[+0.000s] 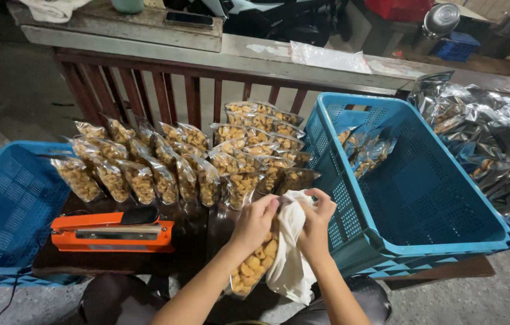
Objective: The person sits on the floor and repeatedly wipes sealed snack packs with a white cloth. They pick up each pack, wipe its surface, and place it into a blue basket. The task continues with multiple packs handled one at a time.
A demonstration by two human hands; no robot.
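Left hand point(255, 221) pinched shut on top of a clear snack pouch point(254, 265), just left of the blue crate point(351, 198). Right hand point(317, 221) curled closed around a white cloth point(290, 253), pressed against pouch. Orange heat sealer point(112, 233) farther left of crate.

Both hands point(285, 219) on snack pouch point(254, 265)

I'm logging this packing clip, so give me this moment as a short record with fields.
left hand: left hand grips the top of a clear snack pouch
right hand: right hand holds a white cloth at the pouch top
table: rows of filled pouches, orange heat sealer at left
right side: blue crate holding a few pouches
far right: pile of silver foil bags
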